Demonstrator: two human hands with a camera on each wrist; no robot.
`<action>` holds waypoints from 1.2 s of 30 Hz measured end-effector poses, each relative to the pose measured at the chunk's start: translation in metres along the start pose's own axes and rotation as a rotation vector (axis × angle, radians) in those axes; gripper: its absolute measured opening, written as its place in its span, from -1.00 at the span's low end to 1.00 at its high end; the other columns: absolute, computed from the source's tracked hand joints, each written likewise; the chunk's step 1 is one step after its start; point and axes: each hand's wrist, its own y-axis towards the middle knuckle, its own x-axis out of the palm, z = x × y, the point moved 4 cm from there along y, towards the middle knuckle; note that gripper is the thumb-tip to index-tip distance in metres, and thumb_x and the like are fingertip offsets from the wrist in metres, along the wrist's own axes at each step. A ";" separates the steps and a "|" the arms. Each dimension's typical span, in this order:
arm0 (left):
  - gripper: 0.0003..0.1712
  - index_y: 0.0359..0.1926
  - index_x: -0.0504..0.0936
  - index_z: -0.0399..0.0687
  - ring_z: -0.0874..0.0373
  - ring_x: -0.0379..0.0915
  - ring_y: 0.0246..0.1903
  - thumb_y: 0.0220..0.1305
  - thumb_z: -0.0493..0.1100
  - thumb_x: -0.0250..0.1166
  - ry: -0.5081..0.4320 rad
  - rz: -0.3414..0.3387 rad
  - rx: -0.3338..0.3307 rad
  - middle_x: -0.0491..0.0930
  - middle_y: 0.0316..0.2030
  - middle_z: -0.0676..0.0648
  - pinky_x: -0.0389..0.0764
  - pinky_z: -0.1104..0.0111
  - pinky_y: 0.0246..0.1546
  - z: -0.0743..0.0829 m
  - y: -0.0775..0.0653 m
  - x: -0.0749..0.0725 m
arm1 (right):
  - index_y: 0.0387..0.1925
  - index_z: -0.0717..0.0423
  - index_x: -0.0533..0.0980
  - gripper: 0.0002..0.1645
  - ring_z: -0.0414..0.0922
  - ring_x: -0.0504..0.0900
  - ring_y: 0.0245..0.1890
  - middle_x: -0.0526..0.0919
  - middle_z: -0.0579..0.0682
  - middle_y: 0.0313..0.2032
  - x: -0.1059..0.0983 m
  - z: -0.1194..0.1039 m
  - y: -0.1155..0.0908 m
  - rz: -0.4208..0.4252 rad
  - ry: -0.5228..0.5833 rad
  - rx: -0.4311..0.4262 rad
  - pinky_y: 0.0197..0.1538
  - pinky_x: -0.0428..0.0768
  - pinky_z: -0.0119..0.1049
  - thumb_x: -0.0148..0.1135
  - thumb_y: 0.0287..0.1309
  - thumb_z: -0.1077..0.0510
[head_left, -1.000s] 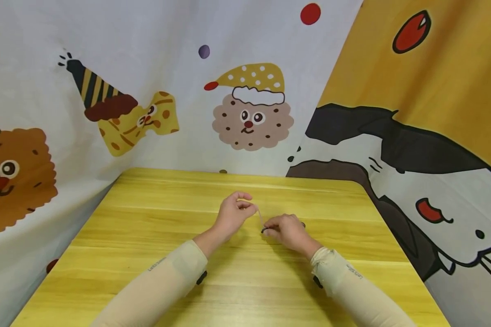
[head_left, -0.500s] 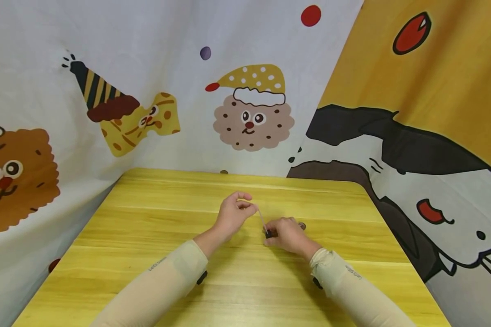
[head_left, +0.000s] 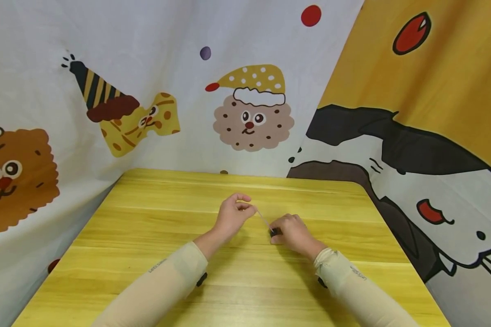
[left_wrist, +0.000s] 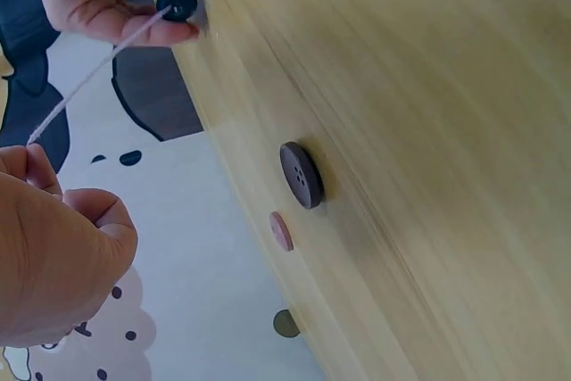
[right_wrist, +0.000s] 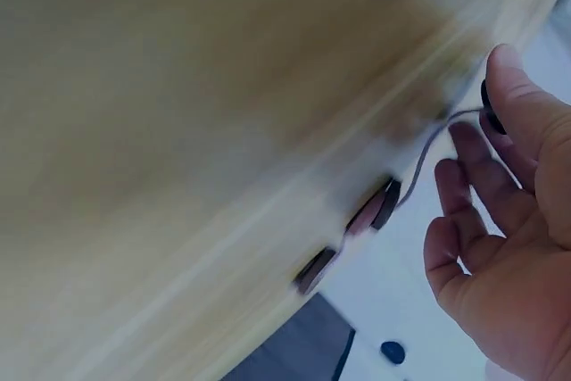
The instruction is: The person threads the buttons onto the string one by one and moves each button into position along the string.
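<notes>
In the head view my left hand point(head_left: 231, 215) pinches the end of a thin pale string point(head_left: 265, 220) above the table. My right hand point(head_left: 292, 234) grips a black button point(left_wrist: 177, 6), and the string runs taut from its holes to my left fingertips. Beyond that button, in the right wrist view, the string trails down from my right hand to another dark button point(right_wrist: 387, 204), a pinkish button point(right_wrist: 364, 211) and a further dark button point(right_wrist: 314, 270) on the table. Thumb and fingers hold the black button at its edges.
A large dark brown button point(left_wrist: 302, 175) and a small pink button point(left_wrist: 281, 231) lie on the wooden table point(head_left: 159, 195), shown in the left wrist view. A cartoon-printed cloth point(head_left: 167, 45) hangs behind the table's far edge.
My right hand has shifted slightly right with the black button, so the string stretches longer and slants more. My left hand stays almost still. A round button behind my right hand is now hidden.
</notes>
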 end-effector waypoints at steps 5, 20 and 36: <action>-0.69 0.08 0.62 -0.01 0.02 0.58 -0.28 0.40 -0.14 0.47 0.012 0.038 -0.010 0.80 -0.16 -0.08 0.46 0.36 -0.41 0.003 -0.001 -0.007 | -0.02 -0.01 0.80 -0.59 0.30 0.69 0.20 0.70 0.24 0.28 -0.011 0.027 -0.012 0.035 0.006 0.060 0.23 0.54 0.40 0.67 0.08 0.02; -0.70 0.06 0.61 -0.03 -0.06 0.65 -0.16 0.39 -0.15 0.47 -0.030 0.069 -0.041 0.76 -0.17 -0.08 0.62 0.16 -0.18 0.000 -0.003 -0.011 | 0.08 0.01 0.76 -0.56 0.27 0.61 0.31 0.69 0.14 0.29 -0.010 0.062 -0.024 0.006 0.141 0.191 0.37 0.52 0.30 0.61 0.19 0.01; -0.70 0.05 0.60 -0.05 0.15 0.61 -0.22 0.40 -0.14 0.46 -0.018 0.122 0.013 0.79 -0.15 -0.09 0.55 0.35 -0.24 0.007 0.003 -0.019 | 0.19 0.08 0.69 -0.46 0.26 0.63 0.29 0.72 0.15 0.24 -0.011 0.050 -0.012 -0.025 0.114 0.212 0.35 0.47 0.37 0.56 0.26 -0.04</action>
